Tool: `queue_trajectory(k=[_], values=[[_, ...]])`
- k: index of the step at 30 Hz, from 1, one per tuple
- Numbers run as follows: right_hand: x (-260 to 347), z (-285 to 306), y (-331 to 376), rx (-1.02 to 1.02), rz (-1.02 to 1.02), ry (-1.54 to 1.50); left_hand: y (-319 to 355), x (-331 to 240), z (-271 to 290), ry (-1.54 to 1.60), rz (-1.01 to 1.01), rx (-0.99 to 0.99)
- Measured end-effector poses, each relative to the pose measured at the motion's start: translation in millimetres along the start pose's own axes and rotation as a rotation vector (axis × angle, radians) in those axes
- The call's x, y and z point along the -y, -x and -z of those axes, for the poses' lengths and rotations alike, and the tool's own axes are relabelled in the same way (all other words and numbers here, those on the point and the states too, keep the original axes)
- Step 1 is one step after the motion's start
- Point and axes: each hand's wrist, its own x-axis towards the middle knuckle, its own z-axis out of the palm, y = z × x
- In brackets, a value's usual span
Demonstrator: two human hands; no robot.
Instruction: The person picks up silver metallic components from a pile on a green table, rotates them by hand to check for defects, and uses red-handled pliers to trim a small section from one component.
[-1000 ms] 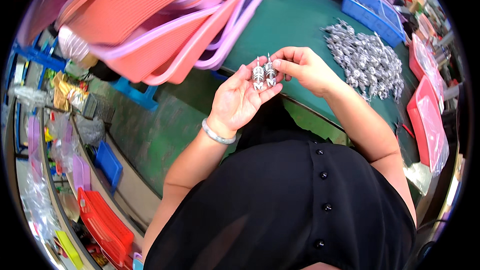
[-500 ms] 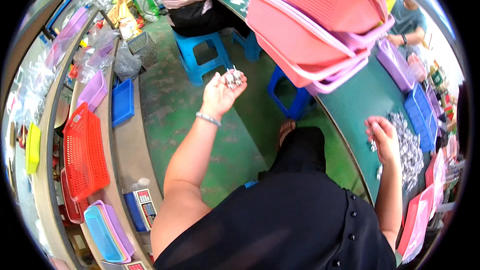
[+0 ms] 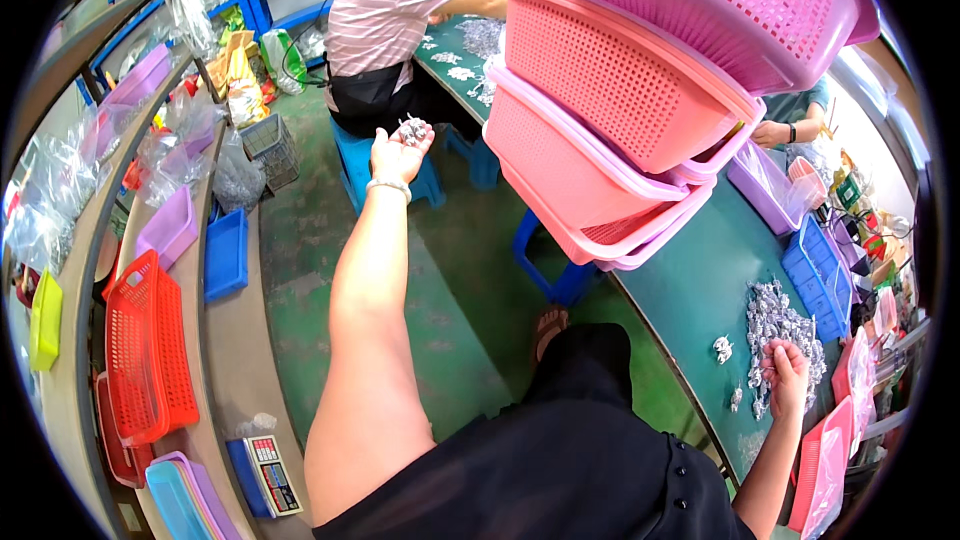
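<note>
My left hand [image 3: 396, 157] is stretched forward, palm up, with a small heap of silvery metal pieces [image 3: 412, 130] in its cupped fingers. On the right, my right hand [image 3: 788, 380] is at the near side of a pile of silvery metal pieces [image 3: 762, 312] on the green table [image 3: 670, 270]. Its fingers are curled together, and what they grip, if anything, is too small to make out. A small silvery cluster [image 3: 723, 348] and a smaller one [image 3: 736, 399] lie apart from the pile, toward the table edge.
Stacked pink and purple baskets [image 3: 600, 80] rise ahead, over the table's edge. A blue tray [image 3: 818, 280] stands behind the pile. On the left, shelves bear a red basket [image 3: 150, 350] and a scale [image 3: 268, 475]. A co-worker [image 3: 385, 20] sits on a blue stool [image 3: 355, 165].
My left hand has moved left and farther out with its pieces. My right hand has come down to the pile. Two small clusters now show on the table. The whole view has shifted.
</note>
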Motion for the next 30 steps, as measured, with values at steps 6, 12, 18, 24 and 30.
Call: queue_trajectory(k=[6,12,18,24,30], values=[[-5,-3,1,0.007,-0.005,-0.002,19,1,-8,-0.048,0.039,0.068],[-9,-5,-6,0.086,0.006,-0.054,50,-16,-23,-0.067,0.013,0.180],[-7,6,4,0.124,0.046,-0.079,76,-23,-42,-0.043,0.034,0.234],[-12,19,30,0.052,0.105,0.160,136,12,-43,-0.184,0.237,0.324],[-34,22,52,0.055,0.073,0.295,242,83,9,-0.085,0.464,0.042]])
